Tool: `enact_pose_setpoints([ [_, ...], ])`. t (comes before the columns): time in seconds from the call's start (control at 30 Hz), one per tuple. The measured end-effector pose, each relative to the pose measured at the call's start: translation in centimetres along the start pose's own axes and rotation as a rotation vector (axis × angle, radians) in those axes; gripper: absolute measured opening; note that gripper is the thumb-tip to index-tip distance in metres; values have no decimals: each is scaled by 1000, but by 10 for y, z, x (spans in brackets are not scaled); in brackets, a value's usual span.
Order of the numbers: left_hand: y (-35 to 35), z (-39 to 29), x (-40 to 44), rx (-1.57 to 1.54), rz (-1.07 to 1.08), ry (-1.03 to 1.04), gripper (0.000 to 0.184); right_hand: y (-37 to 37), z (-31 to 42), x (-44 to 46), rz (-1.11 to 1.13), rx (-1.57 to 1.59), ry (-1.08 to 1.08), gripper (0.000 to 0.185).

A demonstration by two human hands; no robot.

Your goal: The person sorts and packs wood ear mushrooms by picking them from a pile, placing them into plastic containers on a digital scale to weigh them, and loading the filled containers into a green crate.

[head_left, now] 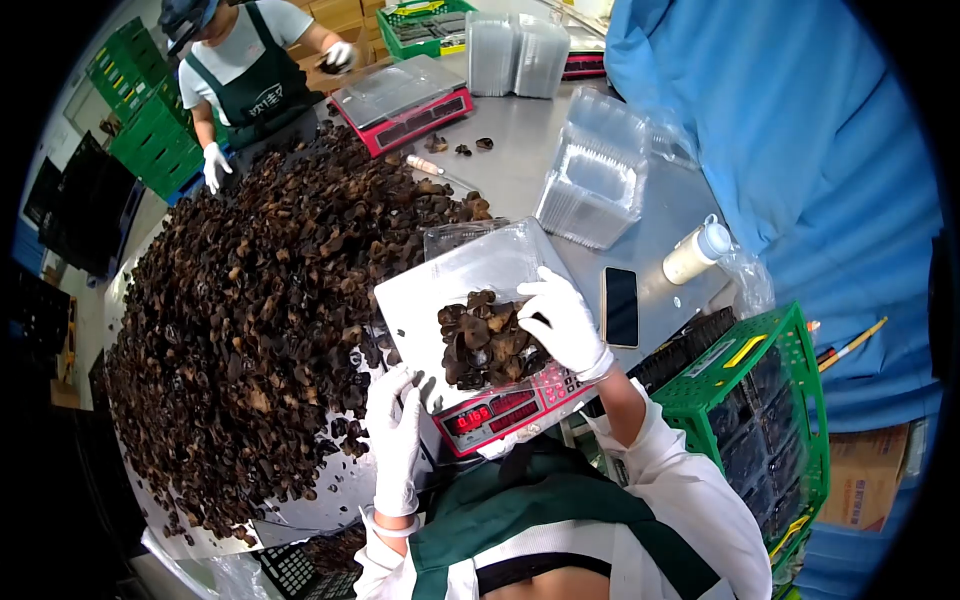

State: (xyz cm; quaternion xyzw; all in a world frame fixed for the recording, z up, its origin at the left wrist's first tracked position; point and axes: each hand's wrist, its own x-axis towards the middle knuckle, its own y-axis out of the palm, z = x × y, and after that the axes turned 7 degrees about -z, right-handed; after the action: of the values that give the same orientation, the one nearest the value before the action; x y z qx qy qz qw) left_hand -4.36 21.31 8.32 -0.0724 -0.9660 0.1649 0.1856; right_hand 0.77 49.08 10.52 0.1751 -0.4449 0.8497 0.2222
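A clear plastic box filled with dark dried wood ear mushrooms rests on the silver plate of a red digital scale, whose lit display reads about 0.166. My right hand, in a white glove, is at the box's right side. Its thumb and fingertips are apart, by the mushrooms' edge. Also gloved, my left hand lies by the scale's lower left corner with fingers stretched out. Small dark pieces are near its thumb. The box's open lid leans over the plate's far part.
A large heap of wood ears covers the table's left. Stacked clear boxes, a phone and a white-capped bottle lie rightward. A green crate holds filled boxes. Across stands a gloved co-worker beside another scale.
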Motion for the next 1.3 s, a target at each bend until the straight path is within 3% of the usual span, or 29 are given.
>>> enact_pose_setpoints([
  [0.17, -7, -18, -12, -106, 36, -107, 16, -23, -4, 4, 39, 433, 288, 7],
  [0.33, -2, -38, -24, -433, 222, -398, 14, -32, 32, 9, 61, 461, 227, 8],
  [0.43, 0, -38, -28, -469, 305, -465, 15, -28, 46, 12, -69, 265, 84, 8],
  [0.53, -8, -36, -27, -458, 347, -498, 16, -24, 37, 10, 30, 156, -84, 11],
  [0.57, -13, -32, -27, -431, 302, -499, 16, -23, 30, 4, 143, 138, -105, 14],
  [0.87, -78, 24, -46, -273, -105, -580, 17, -51, 29, -11, -190, 119, 236, 10],
  [1.0, -107, 52, -66, -196, -264, -654, 17, -60, 26, -16, -191, 106, 250, 15],
  [1.23, -122, 97, -100, -22, -360, -597, 16, -26, 55, -31, 264, -143, -122, 50],
  [1.3, -111, 91, -96, -5, -371, -601, 14, -19, 61, -32, 319, -190, -192, 44],
])
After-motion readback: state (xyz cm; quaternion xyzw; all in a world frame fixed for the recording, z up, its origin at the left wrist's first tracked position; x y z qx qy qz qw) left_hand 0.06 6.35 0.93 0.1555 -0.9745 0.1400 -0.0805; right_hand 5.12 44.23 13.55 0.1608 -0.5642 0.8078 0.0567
